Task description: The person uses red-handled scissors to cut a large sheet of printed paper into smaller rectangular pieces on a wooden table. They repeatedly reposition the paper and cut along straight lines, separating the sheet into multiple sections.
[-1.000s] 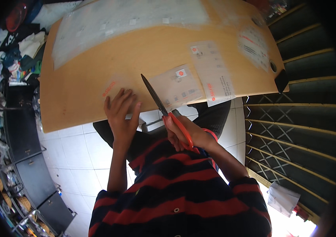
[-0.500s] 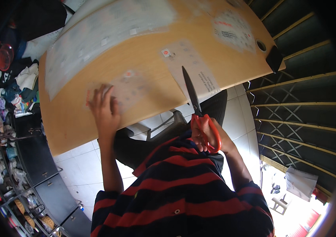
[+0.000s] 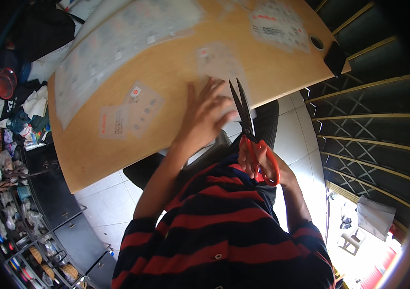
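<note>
My right hand (image 3: 259, 160) grips the red handles of a pair of scissors (image 3: 244, 108) near my body. Their dark blades point away from me and stand slightly apart. My left hand (image 3: 207, 111) is over the front part of the wooden table (image 3: 94, 161), fingers spread, with nothing seen in it. Its fingertips are at a translucent printed plastic sheet (image 3: 219, 60); whether they touch it I cannot tell. Left of that hand lie a printed plastic piece (image 3: 145, 108) with a small red mark and another clear printed piece (image 3: 113, 124), partly overlapping.
A long layer of translucent plastic (image 3: 118, 41) covers the table's back left. Another printed plastic sheet (image 3: 279, 30) lies far right, near a round hole (image 3: 316, 42) and a dark flat object (image 3: 335, 60) at the edge. Cluttered shelves (image 3: 26, 212) stand left; a folding metal gate (image 3: 364, 125) is right.
My left hand has moved right, from the left plastic pieces to the middle sheet, uncovering those pieces. The scissors have shifted slightly right, and their blades have parted.
</note>
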`<state>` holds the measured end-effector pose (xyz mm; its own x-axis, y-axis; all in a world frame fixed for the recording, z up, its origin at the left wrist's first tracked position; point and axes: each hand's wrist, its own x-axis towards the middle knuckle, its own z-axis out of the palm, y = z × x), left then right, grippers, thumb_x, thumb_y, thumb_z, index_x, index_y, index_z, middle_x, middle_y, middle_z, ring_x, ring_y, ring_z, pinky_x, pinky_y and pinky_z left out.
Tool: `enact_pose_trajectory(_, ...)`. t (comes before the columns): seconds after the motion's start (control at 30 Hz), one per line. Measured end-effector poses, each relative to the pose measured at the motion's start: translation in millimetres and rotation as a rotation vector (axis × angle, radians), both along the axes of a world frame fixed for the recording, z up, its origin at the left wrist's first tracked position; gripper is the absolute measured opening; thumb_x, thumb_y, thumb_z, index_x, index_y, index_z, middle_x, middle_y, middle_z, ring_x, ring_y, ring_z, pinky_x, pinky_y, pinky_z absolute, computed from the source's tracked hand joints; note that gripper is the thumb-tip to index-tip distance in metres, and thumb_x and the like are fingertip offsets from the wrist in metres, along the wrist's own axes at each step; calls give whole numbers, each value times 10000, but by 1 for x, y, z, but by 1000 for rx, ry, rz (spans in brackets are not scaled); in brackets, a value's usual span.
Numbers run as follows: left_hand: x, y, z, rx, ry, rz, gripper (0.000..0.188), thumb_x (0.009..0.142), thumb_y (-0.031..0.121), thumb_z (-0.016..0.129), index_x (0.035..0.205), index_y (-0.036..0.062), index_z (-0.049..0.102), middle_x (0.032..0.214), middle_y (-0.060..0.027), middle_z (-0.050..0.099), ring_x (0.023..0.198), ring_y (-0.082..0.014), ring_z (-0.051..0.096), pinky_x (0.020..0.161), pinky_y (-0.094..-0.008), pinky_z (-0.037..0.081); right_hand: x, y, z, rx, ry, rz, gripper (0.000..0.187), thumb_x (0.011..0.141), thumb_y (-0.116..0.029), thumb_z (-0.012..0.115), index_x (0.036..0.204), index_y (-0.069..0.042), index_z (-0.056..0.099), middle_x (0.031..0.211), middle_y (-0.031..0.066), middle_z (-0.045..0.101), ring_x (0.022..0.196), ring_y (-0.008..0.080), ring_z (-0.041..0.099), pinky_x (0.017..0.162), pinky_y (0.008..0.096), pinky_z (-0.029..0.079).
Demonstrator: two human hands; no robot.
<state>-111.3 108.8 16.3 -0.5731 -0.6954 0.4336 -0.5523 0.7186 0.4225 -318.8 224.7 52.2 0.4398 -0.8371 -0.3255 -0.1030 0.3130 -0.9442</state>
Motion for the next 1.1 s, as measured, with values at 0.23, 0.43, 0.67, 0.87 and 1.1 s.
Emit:
enact_pose_trajectory(0.23, 40, 3, 15, 77, -34, 123, 401, 809, 348, 819, 1000, 56, 623, 1296, -152, 528, 1374, -368, 434, 1089, -703, 288, -14, 19, -12, 98, 89, 38, 883, 883, -874, 246, 864, -44, 547, 713, 39, 576, 552, 125, 572, 518, 267, 455)
enact_pose_trajectory(0.43, 32, 40, 20, 171, -187, 251, 570, 763, 254, 841, 1275, 137, 618, 1489, -110, 451, 1442, -432, 346, 1124, -713, 240, -21, 18, -5, 168, 182, 123, 748, 954, -779, 323, 896, -65, 536, 715, 37, 564, 555, 133, 584, 520, 279, 466)
enact_pose_trajectory(0.67, 56, 46, 36, 161, -300, 217, 436, 805, -43, 638, 1206, 115, 708, 1455, -132, 543, 1424, -379, 418, 1149, -712, 220, -23, 20, 0, 363, 244, 172, 837, 915, -831, 296, 896, -35, 555, 702, 63, 595, 554, 159, 652, 484, 271, 511)
enact_pose_trajectory(0.87, 68, 39, 28, 250, -85, 276, 439, 830, -100, 555, 1179, 101, 730, 1380, -145, 605, 1391, -351, 469, 1170, -652, 248, -19, 16, -2, 341, 229, 181, 815, 916, -808, 312, 927, -34, 566, 674, 53, 613, 511, 123, 647, 447, 233, 513)
enact_pose_trajectory(1.1, 68, 46, 15, 259, 77, 251, 440, 819, -131, 514, 1119, 81, 756, 1337, -157, 631, 1379, -398, 471, 1165, -655, 243, -5, 3, 1, 333, 204, 163, 835, 935, -803, 332, 826, -1, 535, 632, 63, 572, 494, 156, 622, 451, 274, 509)
